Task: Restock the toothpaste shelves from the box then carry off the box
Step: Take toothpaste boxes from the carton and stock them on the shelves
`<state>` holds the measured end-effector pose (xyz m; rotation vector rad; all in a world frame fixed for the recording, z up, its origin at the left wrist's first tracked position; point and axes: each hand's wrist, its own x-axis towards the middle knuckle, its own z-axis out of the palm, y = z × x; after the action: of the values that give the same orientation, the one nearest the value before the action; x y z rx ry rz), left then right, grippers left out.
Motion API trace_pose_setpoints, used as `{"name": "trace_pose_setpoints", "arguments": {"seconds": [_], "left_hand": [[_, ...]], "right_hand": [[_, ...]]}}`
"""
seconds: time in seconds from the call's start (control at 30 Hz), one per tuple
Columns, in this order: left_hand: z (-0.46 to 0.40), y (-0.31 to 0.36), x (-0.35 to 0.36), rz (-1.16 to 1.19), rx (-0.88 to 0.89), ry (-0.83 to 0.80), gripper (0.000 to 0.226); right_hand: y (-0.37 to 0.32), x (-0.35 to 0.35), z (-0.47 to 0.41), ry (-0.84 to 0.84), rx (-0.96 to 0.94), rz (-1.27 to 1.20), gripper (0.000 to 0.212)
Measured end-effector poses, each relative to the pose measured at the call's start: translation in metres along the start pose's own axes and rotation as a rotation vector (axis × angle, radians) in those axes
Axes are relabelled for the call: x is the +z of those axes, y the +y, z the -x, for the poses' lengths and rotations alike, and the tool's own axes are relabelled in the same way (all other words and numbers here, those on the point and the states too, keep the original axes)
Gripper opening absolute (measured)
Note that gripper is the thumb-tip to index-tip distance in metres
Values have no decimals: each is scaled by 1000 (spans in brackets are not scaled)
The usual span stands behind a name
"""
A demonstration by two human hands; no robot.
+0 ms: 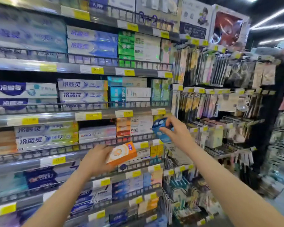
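My left hand (95, 161) grips an orange and white toothpaste carton (121, 154), end-on and tilted, in front of the lower middle shelf. My right hand (174, 128) holds a blue toothpaste carton (161, 130) at the right end of the shelf row with orange and white cartons (123, 128). The toothpaste shelves (82, 115) fill the left and centre of the view, packed with stacked cartons behind wire rails. The supply box is out of view.
Yellow price tags (93, 116) line the shelf edges. To the right, a rack of hanging toothbrush packs (208, 105) sits on pegs. Boxed goods (226, 28) stand on top of that rack. An aisle opens at the far right.
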<state>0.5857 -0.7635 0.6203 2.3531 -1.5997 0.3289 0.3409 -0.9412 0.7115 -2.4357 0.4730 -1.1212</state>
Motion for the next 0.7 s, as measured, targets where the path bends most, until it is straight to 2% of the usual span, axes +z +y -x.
{"name": "trace_pose_setpoints", "arguments": {"seconds": [0.2, 0.37, 0.47, 0.57, 0.7], "left_hand": [[-31, -50, -21, -25, -69, 76, 74], [-51, -55, -17, -156, -12, 20, 87], [-60, -58, -8, -120, -34, -9, 83], [-75, -53, -10, -80, -54, -3, 91], [-98, -37, -10, -82, 37, 39, 71]], "right_hand": [[-12, 36, -83, 49, -96, -144, 27], [-16, 59, -123, 135, -138, -299, 34], [-12, 66, -144, 142, -209, -337, 32], [-13, 65, -164, 146, -279, -337, 32], [-11, 66, -181, 134, -293, -379, 33]]}}
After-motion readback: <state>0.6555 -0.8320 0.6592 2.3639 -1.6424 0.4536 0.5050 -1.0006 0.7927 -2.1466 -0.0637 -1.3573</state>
